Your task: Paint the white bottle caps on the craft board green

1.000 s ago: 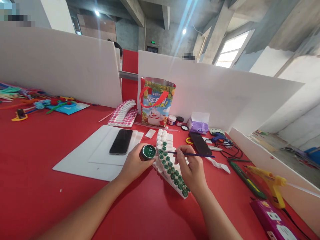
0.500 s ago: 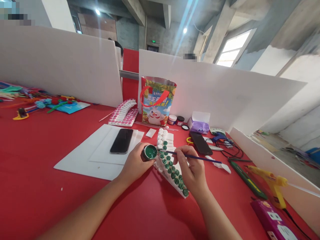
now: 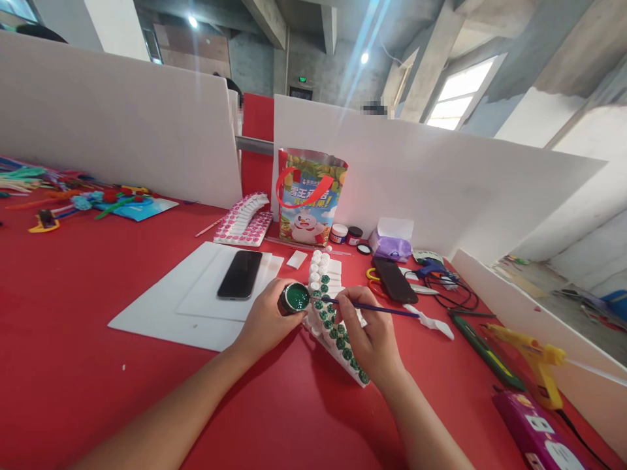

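Observation:
My left hand (image 3: 272, 313) is wrapped round a small jar of green paint (image 3: 296, 297), its open mouth tilted toward me. Between the thumb and fingers of my right hand (image 3: 371, 329) is a slim dark paintbrush (image 3: 386, 307). The brush tip points left, close to the jar's rim and over the white piece; whether it touches either I cannot tell. Beneath both hands lies a long white piece (image 3: 329, 349) covered in rows of small round knobs. Knobs at the near end are green, while those at the far end (image 3: 316, 267) are white. My right hand hides part of it.
White boards (image 3: 157, 320) with a phone (image 3: 240, 274) lie left. Behind stand a pink-dotted piece (image 3: 243, 222), a gift bag (image 3: 311, 202) and paint jars (image 3: 339, 233). Rightward are another phone (image 3: 394, 281), scissors (image 3: 375, 279), a green cutter (image 3: 484, 352) and a yellow glue gun (image 3: 531, 352).
My right hand and the brush have shifted slightly left, covering more of the green knobs. My left hand keeps hold of the jar in nearly the same spot.

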Demonstrator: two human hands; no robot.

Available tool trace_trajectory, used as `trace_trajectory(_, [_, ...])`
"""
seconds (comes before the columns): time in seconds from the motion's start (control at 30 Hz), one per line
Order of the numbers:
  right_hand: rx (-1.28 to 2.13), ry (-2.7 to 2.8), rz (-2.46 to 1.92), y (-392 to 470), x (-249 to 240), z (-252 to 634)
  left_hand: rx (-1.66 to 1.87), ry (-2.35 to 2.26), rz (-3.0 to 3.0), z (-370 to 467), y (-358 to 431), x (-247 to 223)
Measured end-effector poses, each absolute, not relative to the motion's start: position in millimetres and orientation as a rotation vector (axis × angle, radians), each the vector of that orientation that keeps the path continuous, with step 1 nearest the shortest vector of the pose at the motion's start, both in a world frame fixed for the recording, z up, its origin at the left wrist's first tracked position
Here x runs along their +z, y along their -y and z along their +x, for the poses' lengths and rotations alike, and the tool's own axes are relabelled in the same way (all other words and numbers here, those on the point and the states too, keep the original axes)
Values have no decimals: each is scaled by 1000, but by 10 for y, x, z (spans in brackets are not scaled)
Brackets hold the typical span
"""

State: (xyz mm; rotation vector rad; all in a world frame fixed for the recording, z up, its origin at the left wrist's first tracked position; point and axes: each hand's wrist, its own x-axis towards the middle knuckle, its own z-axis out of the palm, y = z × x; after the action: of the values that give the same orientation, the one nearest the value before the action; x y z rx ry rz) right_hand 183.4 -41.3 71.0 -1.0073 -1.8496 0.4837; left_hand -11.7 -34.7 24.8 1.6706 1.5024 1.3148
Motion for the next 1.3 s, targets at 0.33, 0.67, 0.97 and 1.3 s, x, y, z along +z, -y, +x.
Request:
trace_trajectory(0.33, [425, 1878, -981, 418, 733, 1815, 1310, -1506, 1661, -116, 347, 241])
trace_trajectory(0.67, [428, 1893, -996, 404, 705, 1823, 1311, -1499, 1660, -118, 349, 244])
trace_trajectory(0.97, [403, 1779, -1018, 386, 725, 1873, 1314, -1500, 1670, -123, 343, 236])
trace_trajectory(1.3, [391, 1747, -1092, 355, 696, 1914, 1304, -1506, 1665, -128, 354, 249])
